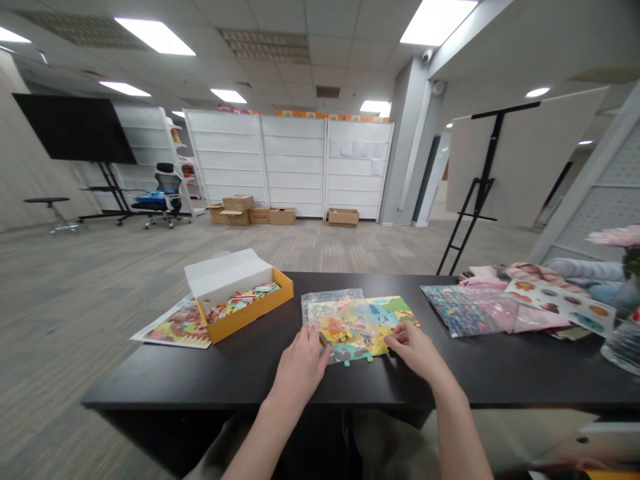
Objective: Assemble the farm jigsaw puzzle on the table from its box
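Both my hands are at the colourful jigsaw puzzle on the black table.
My left hand, loosely open, touches the clear plastic over the puzzle's left part; my right hand has thumb and fingers close together at its right edge, though I can't tell whether they grip. Left of it sits the open yellow box of pieces.

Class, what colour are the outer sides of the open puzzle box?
The open puzzle box has yellow-orange sides, best seen in the head view.

Glossy clear plastic bag; smooth, dark tabletop.
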Available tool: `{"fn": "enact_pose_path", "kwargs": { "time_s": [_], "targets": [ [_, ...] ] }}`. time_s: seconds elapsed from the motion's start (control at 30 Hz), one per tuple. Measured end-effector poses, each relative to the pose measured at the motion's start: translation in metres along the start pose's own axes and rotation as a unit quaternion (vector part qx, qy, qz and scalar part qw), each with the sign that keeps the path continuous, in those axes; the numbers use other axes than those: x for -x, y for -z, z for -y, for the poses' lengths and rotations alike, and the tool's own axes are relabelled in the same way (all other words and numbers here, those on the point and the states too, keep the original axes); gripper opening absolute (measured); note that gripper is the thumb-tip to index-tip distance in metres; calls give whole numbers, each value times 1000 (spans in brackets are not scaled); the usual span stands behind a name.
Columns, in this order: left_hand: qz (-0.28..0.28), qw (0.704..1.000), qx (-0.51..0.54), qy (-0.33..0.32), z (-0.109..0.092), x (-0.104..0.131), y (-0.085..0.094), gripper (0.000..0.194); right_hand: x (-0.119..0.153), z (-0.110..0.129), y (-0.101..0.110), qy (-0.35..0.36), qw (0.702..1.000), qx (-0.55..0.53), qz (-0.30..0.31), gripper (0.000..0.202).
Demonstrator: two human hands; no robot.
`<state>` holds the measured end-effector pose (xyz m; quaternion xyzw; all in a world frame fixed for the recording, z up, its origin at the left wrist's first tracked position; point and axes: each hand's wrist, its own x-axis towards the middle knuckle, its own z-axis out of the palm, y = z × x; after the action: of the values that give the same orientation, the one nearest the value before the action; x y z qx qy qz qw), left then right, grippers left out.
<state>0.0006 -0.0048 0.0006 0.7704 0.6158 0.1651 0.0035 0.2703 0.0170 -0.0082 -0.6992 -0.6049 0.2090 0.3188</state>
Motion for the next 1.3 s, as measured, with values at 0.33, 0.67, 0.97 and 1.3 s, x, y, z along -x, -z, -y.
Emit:
{"fn": "enact_pose_path", "kwargs": {
  "time_s": [0.33,0.67,0.97,1.3],
  "targets": [
    [3,998,53,21,5,2,5,43,-4,-1,-4,68,997,-32,-15,33],
    [9,999,-25,-18,0,2,6,39,0,7,-8,98,995,-3,-8,25],
    [8,1000,-24,-9,-2,2,6,45,5,14,-14,85,993,80,-16,29],
    [4,1000,-17,-10,-2,2,6,48,6,13,-19,74,993,85,-30,34]
  ]
}}
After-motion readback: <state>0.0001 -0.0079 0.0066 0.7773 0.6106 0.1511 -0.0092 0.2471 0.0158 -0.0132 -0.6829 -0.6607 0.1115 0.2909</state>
